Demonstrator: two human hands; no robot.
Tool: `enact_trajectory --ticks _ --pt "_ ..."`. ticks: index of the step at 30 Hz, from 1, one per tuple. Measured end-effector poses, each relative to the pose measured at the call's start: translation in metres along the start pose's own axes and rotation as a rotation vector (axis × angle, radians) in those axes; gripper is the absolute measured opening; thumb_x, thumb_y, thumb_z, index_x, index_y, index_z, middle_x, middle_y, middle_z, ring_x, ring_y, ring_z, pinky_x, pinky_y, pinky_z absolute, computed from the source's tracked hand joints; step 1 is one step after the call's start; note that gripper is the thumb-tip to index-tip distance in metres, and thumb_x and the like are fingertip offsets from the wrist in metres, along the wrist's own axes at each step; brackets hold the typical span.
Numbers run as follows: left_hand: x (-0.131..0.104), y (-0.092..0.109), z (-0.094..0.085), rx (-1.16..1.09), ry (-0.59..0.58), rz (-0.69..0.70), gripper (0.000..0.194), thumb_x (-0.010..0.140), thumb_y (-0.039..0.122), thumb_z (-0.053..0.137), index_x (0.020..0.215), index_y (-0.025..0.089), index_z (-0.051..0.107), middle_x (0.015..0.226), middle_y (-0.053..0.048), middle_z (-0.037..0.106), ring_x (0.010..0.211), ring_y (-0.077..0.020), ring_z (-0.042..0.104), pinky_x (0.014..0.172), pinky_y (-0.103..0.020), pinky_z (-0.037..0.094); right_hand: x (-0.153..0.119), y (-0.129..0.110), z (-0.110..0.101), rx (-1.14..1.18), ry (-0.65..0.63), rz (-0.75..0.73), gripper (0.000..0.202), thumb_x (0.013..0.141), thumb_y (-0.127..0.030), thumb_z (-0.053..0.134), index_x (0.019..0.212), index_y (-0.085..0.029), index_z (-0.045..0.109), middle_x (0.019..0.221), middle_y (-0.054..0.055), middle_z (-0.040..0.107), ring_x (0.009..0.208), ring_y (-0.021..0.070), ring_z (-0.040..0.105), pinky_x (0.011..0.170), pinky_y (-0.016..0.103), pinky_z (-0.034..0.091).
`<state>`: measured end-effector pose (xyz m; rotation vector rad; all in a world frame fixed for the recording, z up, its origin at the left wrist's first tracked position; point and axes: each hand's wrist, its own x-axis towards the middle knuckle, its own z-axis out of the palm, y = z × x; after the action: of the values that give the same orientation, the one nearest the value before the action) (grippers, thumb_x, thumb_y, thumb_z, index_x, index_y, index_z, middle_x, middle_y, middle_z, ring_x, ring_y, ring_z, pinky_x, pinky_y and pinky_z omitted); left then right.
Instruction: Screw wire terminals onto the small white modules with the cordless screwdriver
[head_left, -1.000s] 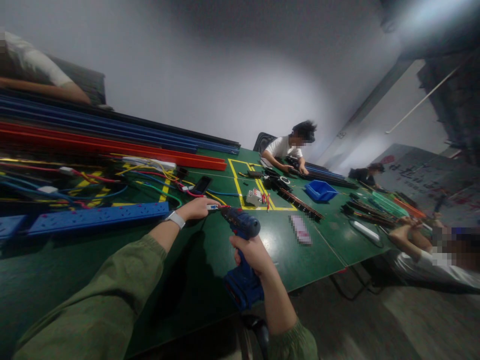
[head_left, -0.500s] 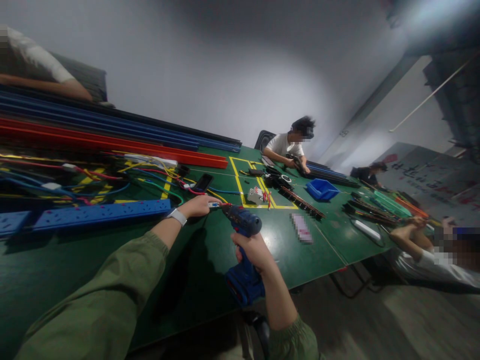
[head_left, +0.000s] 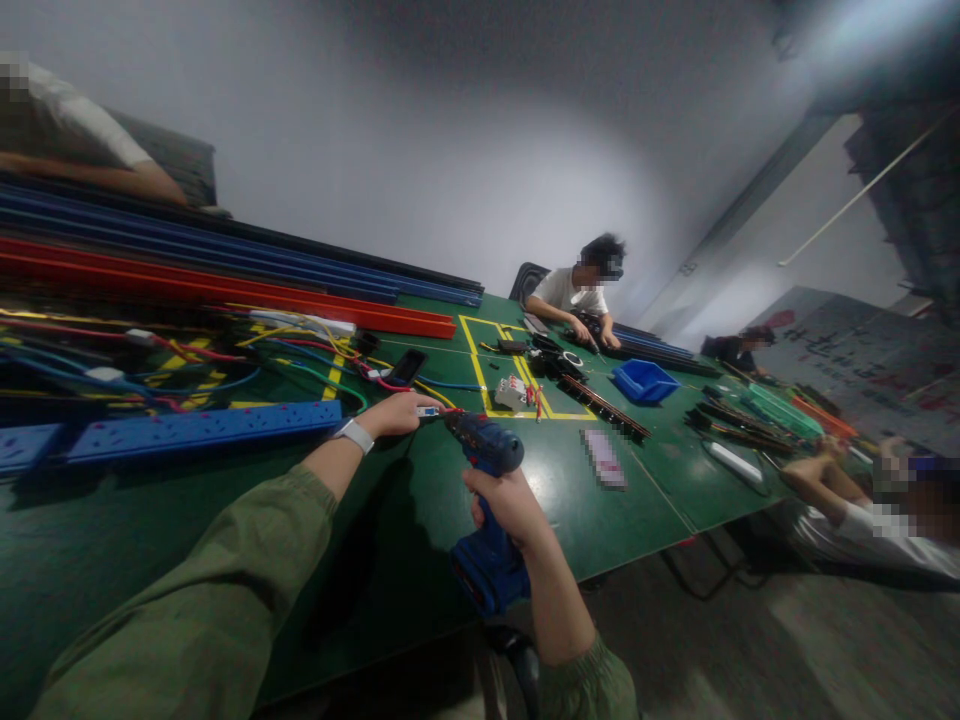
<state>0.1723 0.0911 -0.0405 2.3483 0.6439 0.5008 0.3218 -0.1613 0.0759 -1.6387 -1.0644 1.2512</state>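
My right hand (head_left: 512, 503) is wrapped round the grip of a blue cordless drill (head_left: 489, 441), which points left over the green table. My left hand (head_left: 396, 413), with a pale watch band at the wrist, pinches a small white and blue part (head_left: 428, 411). The drill's tip meets or nearly meets this part; I cannot tell which. Just left of that hand lies a long blue power strip (head_left: 206, 432). Beyond the drill a pale grey block resembling a circuit breaker (head_left: 511, 390) rests on the table, with small red pieces beside it.
Coloured wires (head_left: 217, 350) spread across the left side, below long red channels (head_left: 300, 298) and blue ones. A blue bin (head_left: 645, 381), a copper-coloured strip (head_left: 604, 407) and a pixelated flat object (head_left: 603, 458) lie to the right. Several people sit around the table.
My hands, the drill and the small part stay almost where they were. Across the table, a person's hands have shifted, and a thin tool now shows in one.
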Motion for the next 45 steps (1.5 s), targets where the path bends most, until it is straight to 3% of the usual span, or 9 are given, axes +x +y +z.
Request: enact_trajectory --ticks 12,19,45 --pt "-0.0007 0.0011 0.0002 -0.002 -0.001 -0.048 0.066 0.063 0.006 0.049 0.125 0.021 0.064 0.119 -0.004 0.069 0.109 -0.0203 0.063 0.098 -0.026 0.043 0.0009 0.0011 -0.0007 0.024 0.005 -0.016 0.028 0.074 -0.029 0.064 0.099 -0.018 0.054 0.046 -0.010 0.045 0.035 0.0118 0.049 0.040 0.023 0.037" --pt "0.0002 -0.0006 0.0020 -0.026 -0.004 -0.023 0.064 0.064 0.008 0.049 0.124 0.021 0.065 0.119 -0.005 0.069 0.109 -0.0206 0.062 0.099 -0.028 0.043 0.0006 0.0014 -0.0008 0.031 0.006 -0.039 0.026 0.074 -0.029 0.064 0.095 -0.018 0.053 0.052 -0.008 0.051 0.036 0.0110 0.049 0.039 0.023 0.037" --pt "-0.0012 0.0038 -0.0019 -0.036 -0.008 -0.012 0.062 0.064 0.008 0.050 0.122 0.022 0.066 0.120 -0.004 0.069 0.110 -0.0206 0.062 0.100 -0.028 0.042 -0.0023 -0.0020 -0.0003 0.001 0.002 -0.011 0.024 0.075 -0.030 0.063 0.094 -0.018 0.055 0.047 -0.008 0.049 0.037 0.0117 0.049 0.042 0.023 0.038"
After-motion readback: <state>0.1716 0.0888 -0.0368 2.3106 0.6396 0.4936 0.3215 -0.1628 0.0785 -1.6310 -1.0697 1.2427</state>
